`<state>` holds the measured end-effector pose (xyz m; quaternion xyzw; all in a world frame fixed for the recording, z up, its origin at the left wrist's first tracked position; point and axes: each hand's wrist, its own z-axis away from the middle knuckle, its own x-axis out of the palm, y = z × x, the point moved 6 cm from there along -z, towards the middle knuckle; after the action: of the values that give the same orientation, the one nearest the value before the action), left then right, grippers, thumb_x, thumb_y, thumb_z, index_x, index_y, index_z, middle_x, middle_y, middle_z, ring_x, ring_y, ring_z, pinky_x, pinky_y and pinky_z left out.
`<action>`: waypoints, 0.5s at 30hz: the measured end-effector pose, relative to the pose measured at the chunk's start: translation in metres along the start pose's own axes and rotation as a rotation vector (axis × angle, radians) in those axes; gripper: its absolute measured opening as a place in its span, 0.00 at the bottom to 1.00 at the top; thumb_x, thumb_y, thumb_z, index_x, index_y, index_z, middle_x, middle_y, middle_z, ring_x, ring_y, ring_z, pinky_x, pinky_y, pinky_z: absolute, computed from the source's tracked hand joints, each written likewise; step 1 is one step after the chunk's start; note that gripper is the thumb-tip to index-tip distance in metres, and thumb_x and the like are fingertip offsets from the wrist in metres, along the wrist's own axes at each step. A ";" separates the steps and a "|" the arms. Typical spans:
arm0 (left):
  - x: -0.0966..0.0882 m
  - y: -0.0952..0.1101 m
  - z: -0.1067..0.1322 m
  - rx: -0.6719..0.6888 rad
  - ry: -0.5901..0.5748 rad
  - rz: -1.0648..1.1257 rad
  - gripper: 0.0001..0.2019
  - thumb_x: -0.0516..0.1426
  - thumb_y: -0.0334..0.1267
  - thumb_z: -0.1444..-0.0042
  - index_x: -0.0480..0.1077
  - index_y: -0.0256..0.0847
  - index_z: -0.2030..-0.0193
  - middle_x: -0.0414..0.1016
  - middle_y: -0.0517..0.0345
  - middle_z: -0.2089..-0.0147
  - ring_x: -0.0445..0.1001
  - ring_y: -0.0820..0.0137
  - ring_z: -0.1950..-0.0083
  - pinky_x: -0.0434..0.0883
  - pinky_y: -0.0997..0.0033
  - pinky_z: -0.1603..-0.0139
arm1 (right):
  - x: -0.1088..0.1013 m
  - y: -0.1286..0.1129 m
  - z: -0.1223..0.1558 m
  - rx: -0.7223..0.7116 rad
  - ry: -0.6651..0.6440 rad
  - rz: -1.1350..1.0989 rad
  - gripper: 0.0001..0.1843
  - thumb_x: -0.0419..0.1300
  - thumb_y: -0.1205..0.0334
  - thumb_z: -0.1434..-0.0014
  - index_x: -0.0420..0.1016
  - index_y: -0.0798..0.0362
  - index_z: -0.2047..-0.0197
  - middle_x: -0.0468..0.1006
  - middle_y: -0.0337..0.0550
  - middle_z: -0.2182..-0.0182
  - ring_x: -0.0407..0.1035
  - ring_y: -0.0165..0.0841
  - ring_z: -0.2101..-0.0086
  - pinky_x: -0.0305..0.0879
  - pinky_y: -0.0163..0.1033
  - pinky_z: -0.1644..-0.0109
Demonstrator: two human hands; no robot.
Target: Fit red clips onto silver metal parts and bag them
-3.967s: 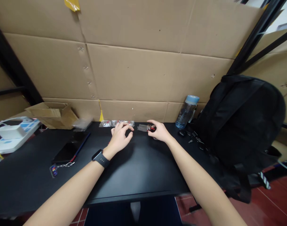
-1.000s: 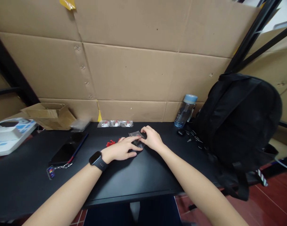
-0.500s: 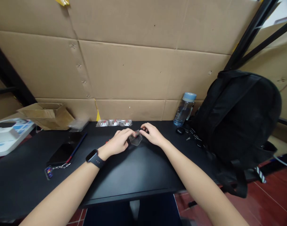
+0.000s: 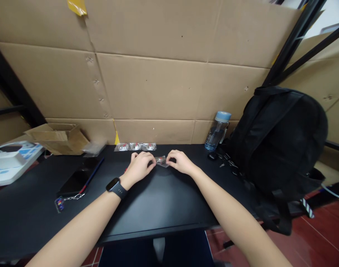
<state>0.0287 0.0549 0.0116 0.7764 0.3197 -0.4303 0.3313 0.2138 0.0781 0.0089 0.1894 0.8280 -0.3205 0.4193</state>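
Note:
My left hand (image 4: 139,167), with a black smartwatch (image 4: 118,188) on its wrist, and my right hand (image 4: 179,162) meet over the far middle of the black desk (image 4: 158,200). Both pinch a small clear plastic packet (image 4: 160,160) between thumb and fingers, one hand at each end. A bit of red shows under my left hand. Just behind, a row of three small clear packets (image 4: 136,147) with red and white contents lies against the cardboard wall.
A black backpack (image 4: 280,148) fills the desk's right side, with a blue-capped water bottle (image 4: 217,131) and small dark items beside it. Left are a black phone (image 4: 75,180), a keychain (image 4: 60,202), an open cardboard box (image 4: 56,138) and a white device (image 4: 8,163).
Four seconds ago my hands were apart at the back of the desk. They have since come together on the clear packet, lifted it slightly, and now hold it low near the desk.

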 end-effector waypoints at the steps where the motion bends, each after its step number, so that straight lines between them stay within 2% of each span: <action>1: 0.000 -0.002 0.000 -0.022 -0.009 0.021 0.05 0.57 0.38 0.38 0.75 0.46 0.62 0.80 0.59 0.54 0.72 0.62 0.49 0.53 0.58 0.48 | -0.002 0.001 0.000 0.009 0.007 -0.019 0.03 0.65 0.66 0.39 0.79 0.51 0.65 0.78 0.41 0.63 0.71 0.33 0.61 0.63 0.39 0.51; 6: -0.004 -0.010 -0.002 -0.121 -0.056 0.129 0.08 0.56 0.42 0.38 0.77 0.48 0.62 0.82 0.63 0.59 0.76 0.63 0.55 0.55 0.58 0.45 | -0.009 0.009 0.002 0.109 0.047 -0.106 0.02 0.65 0.65 0.41 0.80 0.51 0.66 0.80 0.40 0.67 0.71 0.32 0.65 0.63 0.36 0.58; 10: -0.004 -0.015 -0.002 -0.200 -0.072 0.247 0.09 0.57 0.45 0.40 0.78 0.48 0.62 0.83 0.62 0.58 0.78 0.64 0.57 0.62 0.62 0.47 | -0.004 0.018 0.002 0.217 0.061 -0.232 0.04 0.64 0.63 0.42 0.80 0.53 0.66 0.80 0.39 0.71 0.71 0.31 0.69 0.62 0.35 0.63; 13: -0.001 -0.020 -0.001 -0.290 -0.060 0.309 0.09 0.59 0.45 0.42 0.74 0.48 0.56 0.84 0.63 0.59 0.79 0.65 0.58 0.63 0.63 0.48 | 0.000 0.021 0.002 0.268 0.059 -0.352 0.05 0.63 0.61 0.42 0.76 0.53 0.65 0.81 0.40 0.71 0.73 0.31 0.70 0.63 0.33 0.65; 15: 0.001 -0.022 0.000 -0.345 -0.050 0.313 0.16 0.59 0.43 0.44 0.68 0.49 0.49 0.84 0.65 0.61 0.79 0.65 0.60 0.63 0.62 0.48 | 0.001 0.019 0.004 0.286 0.068 -0.393 0.09 0.63 0.62 0.44 0.72 0.52 0.59 0.81 0.38 0.71 0.74 0.31 0.71 0.64 0.33 0.65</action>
<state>0.0124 0.0679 0.0054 0.7376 0.2560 -0.3318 0.5295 0.2260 0.0891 -0.0008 0.0930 0.8086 -0.5034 0.2899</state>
